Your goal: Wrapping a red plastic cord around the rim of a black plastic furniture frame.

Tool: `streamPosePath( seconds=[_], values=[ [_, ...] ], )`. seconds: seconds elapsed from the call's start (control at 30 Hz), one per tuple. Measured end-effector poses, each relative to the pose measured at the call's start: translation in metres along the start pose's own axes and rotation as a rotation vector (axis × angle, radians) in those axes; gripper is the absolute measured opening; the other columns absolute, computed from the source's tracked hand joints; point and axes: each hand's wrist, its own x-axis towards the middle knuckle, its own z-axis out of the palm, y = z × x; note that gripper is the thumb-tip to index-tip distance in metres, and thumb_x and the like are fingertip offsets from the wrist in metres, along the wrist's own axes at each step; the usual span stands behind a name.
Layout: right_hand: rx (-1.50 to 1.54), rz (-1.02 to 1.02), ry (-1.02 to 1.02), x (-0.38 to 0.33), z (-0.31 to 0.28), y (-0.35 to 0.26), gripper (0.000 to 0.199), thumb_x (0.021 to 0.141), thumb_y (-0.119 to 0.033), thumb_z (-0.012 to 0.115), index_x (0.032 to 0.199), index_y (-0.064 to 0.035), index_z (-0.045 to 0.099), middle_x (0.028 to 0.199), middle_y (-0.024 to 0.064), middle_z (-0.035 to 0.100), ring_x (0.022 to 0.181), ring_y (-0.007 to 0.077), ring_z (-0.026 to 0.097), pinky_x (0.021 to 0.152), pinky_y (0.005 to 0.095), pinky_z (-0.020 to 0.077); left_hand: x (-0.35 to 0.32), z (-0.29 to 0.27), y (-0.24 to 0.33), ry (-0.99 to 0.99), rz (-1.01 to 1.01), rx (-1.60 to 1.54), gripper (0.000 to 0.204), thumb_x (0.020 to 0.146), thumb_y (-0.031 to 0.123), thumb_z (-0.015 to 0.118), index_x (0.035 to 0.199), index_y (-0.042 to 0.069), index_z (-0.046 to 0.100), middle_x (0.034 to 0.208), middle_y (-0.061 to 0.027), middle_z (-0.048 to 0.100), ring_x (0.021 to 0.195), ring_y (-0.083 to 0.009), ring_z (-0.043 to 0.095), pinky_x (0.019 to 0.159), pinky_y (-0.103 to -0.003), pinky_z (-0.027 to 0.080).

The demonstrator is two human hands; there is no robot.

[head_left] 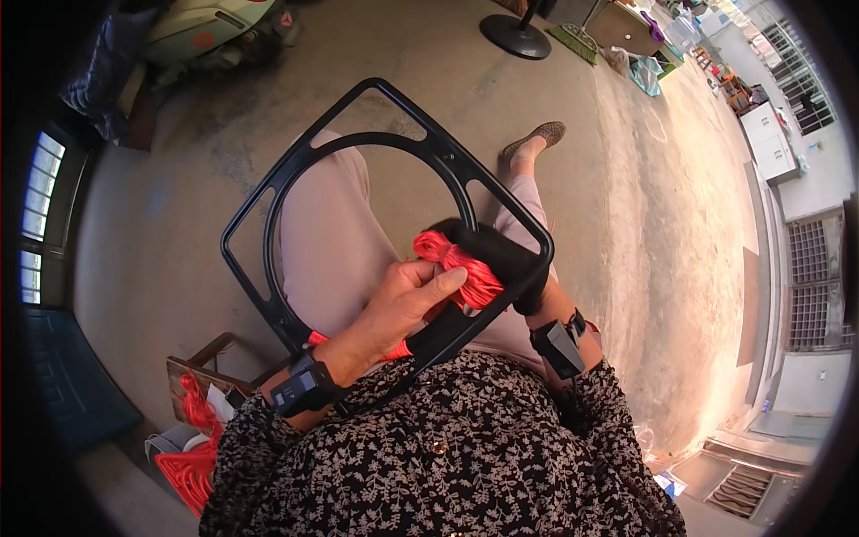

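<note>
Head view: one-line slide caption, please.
Left hand holding a glossy red cord bundle near one corner of a black square frame with a round opening.

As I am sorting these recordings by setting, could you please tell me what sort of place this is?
Probably a home garage or ground-floor workspace: the bare concrete floor, what looks like a scooter and a broom suggest it.

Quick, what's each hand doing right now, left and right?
Left hand: closed, holding the red cord.
Right hand: covered in black, by the frame; fingers hidden, open or closed can't be told.
</note>
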Motion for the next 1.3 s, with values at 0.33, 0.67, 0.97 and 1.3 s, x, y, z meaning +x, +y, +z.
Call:
streamPosePath(
  seconds=[0.33,0.67,0.97,1.3],
  values=[
    [-0.196,-0.415,0.360,0.011,0.002,0.021,0.022,0.099,-0.017,0.043,0.106,0.0004,0.055,0.094,0.0082,0.060,0.085,0.0186,0.059,0.080,0.0321,0.0501,0.006,-0.010,-0.011,-0.003,-0.183,-0.334,0.027,0.092,0.024,0.052,0.099,0.001,0.065,0.079,-0.0024,0.065,0.068,-0.0101,0.062,0.064,-0.023,0.051],
    [0.745,-0.618,0.283,-0.128,-0.053,0.010,0.044,0.100,-0.044,0.036,0.108,-0.0040,0.053,0.071,-0.0031,0.049,0.059,0.0099,0.050,0.055,0.0281,0.0434,0.003,-0.012,-0.001,-0.168,-0.194,-0.339,0.024,0.088,0.009,0.052,0.101,-0.008,0.062,0.090,-0.0135,0.067,0.080,-0.0178,0.066,0.076,-0.028,0.055],
    [0.302,-0.448,0.737,-0.171,-0.038,0.037,0.041,0.098,-0.039,0.046,0.118,-0.0038,0.055,0.076,-0.0006,0.055,0.060,0.0071,0.049,0.054,0.0211,0.0399,0.008,-0.009,-0.008,-0.125,-0.141,-0.270,0.018,0.094,0.016,0.054,0.094,-0.001,0.061,0.086,-0.0072,0.066,0.070,-0.0133,0.065,0.065,-0.029,0.057],
    [-0.649,-0.223,0.749,-0.108,-0.011,0.020,0.033,0.097,-0.033,0.047,0.111,-0.0036,0.049,0.076,0.0018,0.051,0.063,0.0118,0.050,0.059,0.0270,0.0441,0.010,-0.010,-0.009,-0.087,-0.035,-0.068,0.008,0.091,0.013,0.057,0.086,0.006,0.057,0.080,-0.0015,0.062,0.067,-0.0079,0.060,0.062,-0.022,0.052]
  ],
)
